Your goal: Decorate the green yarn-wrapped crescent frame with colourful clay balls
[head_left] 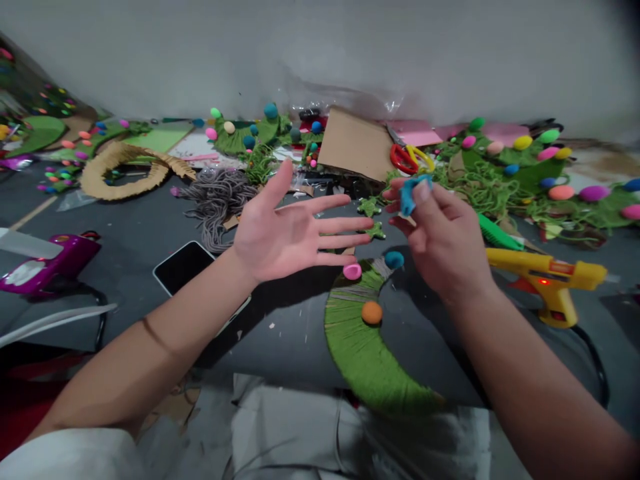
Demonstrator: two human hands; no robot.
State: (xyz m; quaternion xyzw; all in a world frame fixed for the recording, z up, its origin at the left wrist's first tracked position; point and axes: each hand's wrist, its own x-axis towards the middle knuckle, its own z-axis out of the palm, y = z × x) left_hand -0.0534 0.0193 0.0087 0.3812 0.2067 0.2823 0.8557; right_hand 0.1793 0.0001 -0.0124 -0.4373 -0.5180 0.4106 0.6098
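My left hand is open, palm turned up and fingers spread, with nothing in it. Between the thumb and fingers of my right hand is a small piece of blue cloth, pinched above the table. Below both hands lies a curved form wrapped in green yarn, its lower end reaching past the table's front edge. An orange ball, a pink ball and a teal ball sit on its upper part, where grey yarn also wraps it. Two small green stars lie behind.
A yellow glue gun with a lit red light stands at right; a purple glue gun is at left. Near my left forearm lies a phone. Scissors, cardboard, grey yarn and a tan ring line the back.
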